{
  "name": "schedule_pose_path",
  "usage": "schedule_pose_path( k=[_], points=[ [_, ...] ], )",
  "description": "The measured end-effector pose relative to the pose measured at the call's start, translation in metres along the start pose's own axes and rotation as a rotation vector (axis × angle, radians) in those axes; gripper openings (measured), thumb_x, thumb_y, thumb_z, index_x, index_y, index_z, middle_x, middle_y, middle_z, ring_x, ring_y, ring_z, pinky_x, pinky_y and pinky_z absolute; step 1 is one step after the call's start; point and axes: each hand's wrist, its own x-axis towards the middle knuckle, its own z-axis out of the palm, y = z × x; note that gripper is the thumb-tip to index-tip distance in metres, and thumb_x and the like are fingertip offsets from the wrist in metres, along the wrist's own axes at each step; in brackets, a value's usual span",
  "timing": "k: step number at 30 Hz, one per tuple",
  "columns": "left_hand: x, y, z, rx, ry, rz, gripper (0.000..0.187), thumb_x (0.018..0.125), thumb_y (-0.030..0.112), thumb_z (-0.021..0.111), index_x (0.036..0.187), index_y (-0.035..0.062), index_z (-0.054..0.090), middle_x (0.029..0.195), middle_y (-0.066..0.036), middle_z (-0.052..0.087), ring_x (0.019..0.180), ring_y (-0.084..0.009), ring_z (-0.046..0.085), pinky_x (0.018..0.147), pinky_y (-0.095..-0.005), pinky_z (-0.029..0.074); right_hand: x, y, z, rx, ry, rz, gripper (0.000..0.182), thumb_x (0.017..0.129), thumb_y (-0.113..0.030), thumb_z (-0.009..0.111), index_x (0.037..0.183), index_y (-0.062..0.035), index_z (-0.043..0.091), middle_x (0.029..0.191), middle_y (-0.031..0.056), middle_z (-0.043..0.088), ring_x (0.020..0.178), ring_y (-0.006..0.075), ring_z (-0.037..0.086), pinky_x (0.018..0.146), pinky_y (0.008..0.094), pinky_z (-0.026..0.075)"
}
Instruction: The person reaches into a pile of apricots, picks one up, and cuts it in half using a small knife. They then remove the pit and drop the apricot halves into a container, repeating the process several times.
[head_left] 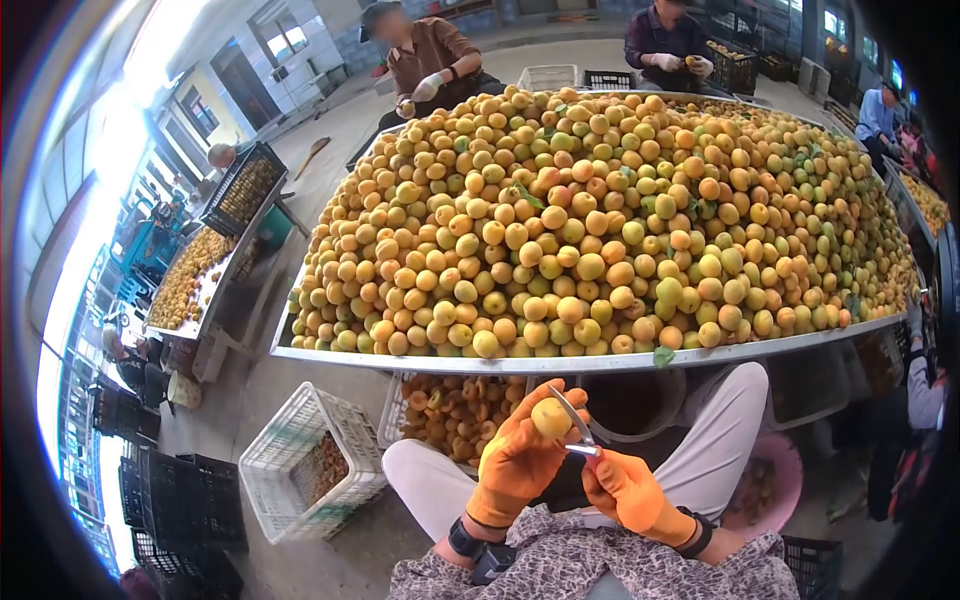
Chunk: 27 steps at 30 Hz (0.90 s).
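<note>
Both my hands wear orange gloves and meet above my lap. Held up in the fingers of my left hand (517,466) is a yellow-orange apricot (551,418). My right hand (633,492) is closed around the red handle of a small knife (577,420) with a curved metal blade. That blade lies along the right side of the apricot, overlapping it in this view. Just beyond my hands, a large heap of apricots (560,230) fills a metal-rimmed table (480,364). Below the rim, a crate (392,412) holds split, brownish-orange apricot pieces (455,412).
A white plastic crate (268,490) with some pieces inside stands on the floor at left. Dark tubs (632,405) sit beneath the table, and a pink basin (772,470) is at my right. Black crates (190,510) are stacked at lower left. Other people work across the table.
</note>
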Motion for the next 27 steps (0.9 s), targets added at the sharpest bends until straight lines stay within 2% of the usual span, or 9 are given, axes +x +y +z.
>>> schedule_pose_path(
  k=[7, 9, 11, 14, 18, 22, 24, 26, 27],
  points=[
    [-0.003, -0.007, 0.003, -0.023, -0.006, 0.012, 0.07, 0.088, 0.022, 0.068, 0.143, -0.0029, 0.033, 0.139, -0.021, 0.045, 0.122, -0.0317, 0.051, 0.106, -0.0427, 0.041, 0.002, 0.004, 0.003, -0.114, 0.057, -0.04, 0.049, 0.097, -0.053, 0.049, 0.088, -0.0051, 0.055, 0.065, -0.0042, 0.044, 0.055, 0.0038, 0.035, 0.05, 0.0208, 0.026],
    [-0.006, -0.009, 0.001, 0.006, -0.027, 0.021, 0.074, 0.091, 0.032, 0.065, 0.144, -0.0044, 0.029, 0.138, -0.022, 0.047, 0.125, -0.0333, 0.051, 0.11, -0.0455, 0.038, 0.003, 0.009, 0.002, -0.158, 0.066, -0.06, 0.048, 0.098, -0.051, 0.05, 0.089, -0.0048, 0.055, 0.065, -0.0044, 0.045, 0.055, 0.004, 0.035, 0.05, 0.0211, 0.027],
    [-0.011, -0.013, 0.006, -0.001, -0.049, 0.029, 0.074, 0.092, 0.033, 0.065, 0.144, -0.0044, 0.03, 0.137, -0.022, 0.049, 0.125, -0.0336, 0.052, 0.109, -0.046, 0.039, 0.005, 0.019, 0.0, -0.252, 0.074, -0.208, 0.047, 0.098, -0.05, 0.051, 0.092, -0.0029, 0.055, 0.065, -0.0028, 0.047, 0.057, 0.0057, 0.038, 0.051, 0.0229, 0.031],
    [-0.016, -0.013, 0.01, 0.054, -0.038, 0.043, 0.075, 0.091, 0.037, 0.066, 0.143, -0.0038, 0.031, 0.132, -0.02, 0.053, 0.123, -0.0342, 0.054, 0.108, -0.0474, 0.04, 0.006, 0.019, 0.0, -0.408, 0.067, -0.315, 0.046, 0.099, -0.047, 0.051, 0.098, -0.0004, 0.055, 0.066, -0.0001, 0.05, 0.058, 0.008, 0.041, 0.053, 0.0252, 0.035],
    [-0.023, -0.005, 0.015, 0.185, -0.109, 0.083, 0.067, 0.092, 0.034, 0.066, 0.141, -0.0026, 0.038, 0.131, -0.021, 0.054, 0.12, -0.0314, 0.056, 0.104, -0.044, 0.044, 0.007, 0.028, 0.001, -0.511, 0.057, -0.375, 0.05, 0.099, -0.047, 0.048, 0.104, 0.0019, 0.056, 0.066, 0.0014, 0.051, 0.058, 0.009, 0.044, 0.054, 0.0265, 0.036],
    [-0.02, 0.02, 0.024, 0.26, -0.206, 0.031, 0.057, 0.095, 0.027, 0.062, 0.14, -0.0019, 0.041, 0.128, -0.02, 0.055, 0.111, -0.0274, 0.06, 0.1, -0.0395, 0.046, 0.004, 0.025, 0.011, -0.447, 0.084, -0.405, 0.059, 0.098, -0.052, 0.045, 0.107, 0.0045, 0.056, 0.064, 0.0015, 0.051, 0.057, 0.0094, 0.047, 0.053, 0.0262, 0.037],
    [-0.016, 0.048, 0.035, 0.98, -0.329, 0.066, 0.062, 0.091, 0.034, 0.068, 0.135, -0.0035, 0.046, 0.121, -0.022, 0.061, 0.111, -0.0302, 0.061, 0.098, -0.041, 0.046, 0.003, 0.019, 0.004, -0.507, 0.016, -0.394, 0.057, 0.099, -0.05, 0.044, 0.104, 0.0048, 0.058, 0.063, 0.0013, 0.051, 0.056, 0.0095, 0.047, 0.052, 0.0269, 0.038],
    [-0.017, 0.05, 0.041, 0.986, -0.338, 0.055, 0.067, 0.088, 0.036, 0.07, 0.136, -0.0038, 0.046, 0.119, -0.022, 0.062, 0.115, -0.0316, 0.059, 0.103, -0.042, 0.043, 0.001, 0.026, -0.004, -0.479, -0.041, -0.416, 0.055, 0.099, -0.048, 0.044, 0.103, 0.0049, 0.058, 0.067, 0.0021, 0.053, 0.058, 0.0097, 0.049, 0.053, 0.0265, 0.039],
    [-0.018, 0.044, 0.042, 0.723, -0.368, -0.011, 0.066, 0.089, 0.032, 0.07, 0.139, -0.0026, 0.042, 0.123, -0.019, 0.059, 0.116, -0.0292, 0.057, 0.099, -0.039, 0.047, 0.002, 0.025, -0.006, -0.447, -0.097, -0.454, 0.054, 0.099, -0.046, 0.043, 0.101, 0.0049, 0.059, 0.07, 0.003, 0.056, 0.061, 0.0099, 0.05, 0.053, 0.0261, 0.039]
  ],
)
